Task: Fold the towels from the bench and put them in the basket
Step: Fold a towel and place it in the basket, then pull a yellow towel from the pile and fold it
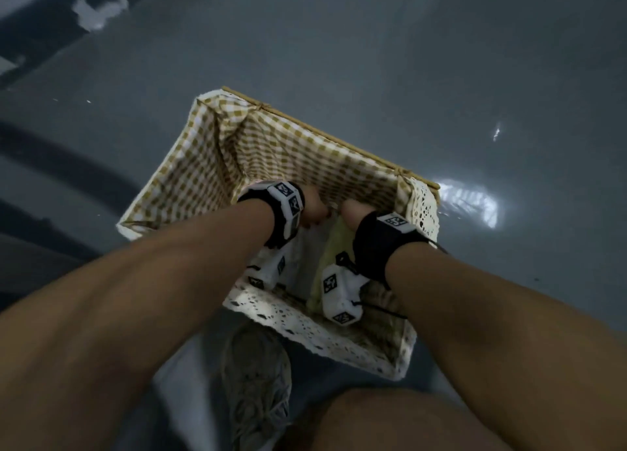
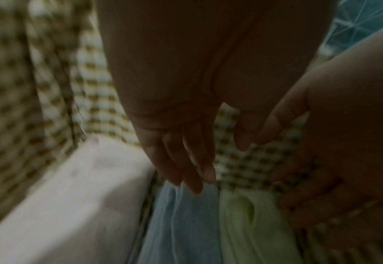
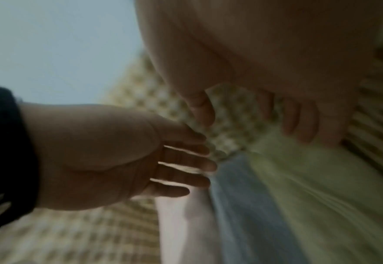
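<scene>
The basket [image 1: 190,165] is open at its far-left half; three folded towels [image 2: 186,223] and both hands [image 1: 315,210] crowd the near-right end.

Three towels [image 2: 181,223], one basket [image 1: 210,165], two hands [image 1: 314,206], one shoe [image 1: 258,383].

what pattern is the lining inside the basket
The basket lining is a tan-and-white gingham check, with white lace trim at the rim; clearest in the head view.
</scene>
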`<move>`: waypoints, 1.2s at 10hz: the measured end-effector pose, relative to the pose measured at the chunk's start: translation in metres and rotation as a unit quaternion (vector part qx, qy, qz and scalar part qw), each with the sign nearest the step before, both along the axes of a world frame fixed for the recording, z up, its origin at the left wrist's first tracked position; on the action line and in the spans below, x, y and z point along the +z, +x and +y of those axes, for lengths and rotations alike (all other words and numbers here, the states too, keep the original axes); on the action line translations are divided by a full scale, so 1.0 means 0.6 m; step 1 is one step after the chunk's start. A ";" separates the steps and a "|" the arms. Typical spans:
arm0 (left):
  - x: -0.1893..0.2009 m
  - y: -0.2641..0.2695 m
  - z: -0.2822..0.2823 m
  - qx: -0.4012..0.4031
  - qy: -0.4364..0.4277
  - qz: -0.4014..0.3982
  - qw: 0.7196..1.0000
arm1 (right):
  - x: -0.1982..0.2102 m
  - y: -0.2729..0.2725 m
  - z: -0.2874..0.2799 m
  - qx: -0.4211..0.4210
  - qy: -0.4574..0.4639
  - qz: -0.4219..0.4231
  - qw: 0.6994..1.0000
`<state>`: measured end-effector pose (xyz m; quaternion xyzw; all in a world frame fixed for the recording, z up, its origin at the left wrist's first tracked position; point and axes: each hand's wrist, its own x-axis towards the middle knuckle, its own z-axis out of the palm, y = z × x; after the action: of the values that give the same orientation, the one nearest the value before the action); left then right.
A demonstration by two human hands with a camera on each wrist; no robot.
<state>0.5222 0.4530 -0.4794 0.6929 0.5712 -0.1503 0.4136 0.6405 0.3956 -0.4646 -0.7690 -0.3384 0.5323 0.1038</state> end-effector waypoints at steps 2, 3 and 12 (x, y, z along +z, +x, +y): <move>0.169 -0.124 -0.017 0.071 0.075 -0.104 0.989 | 0.151 -0.127 0.014 0.108 0.050 0.052 0.992; 0.256 -0.211 -0.055 0.081 0.127 -0.092 0.984 | 0.233 -0.216 0.008 0.216 0.090 0.024 0.972; 0.315 -0.902 -0.592 0.357 0.329 0.305 0.819 | 0.302 -0.898 -0.246 0.687 0.355 -0.031 0.634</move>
<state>-0.0191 0.0979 -0.2902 0.4540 0.8910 0.0011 -0.0093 0.1014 0.2479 -0.2835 -0.2347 -0.9347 0.2643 -0.0370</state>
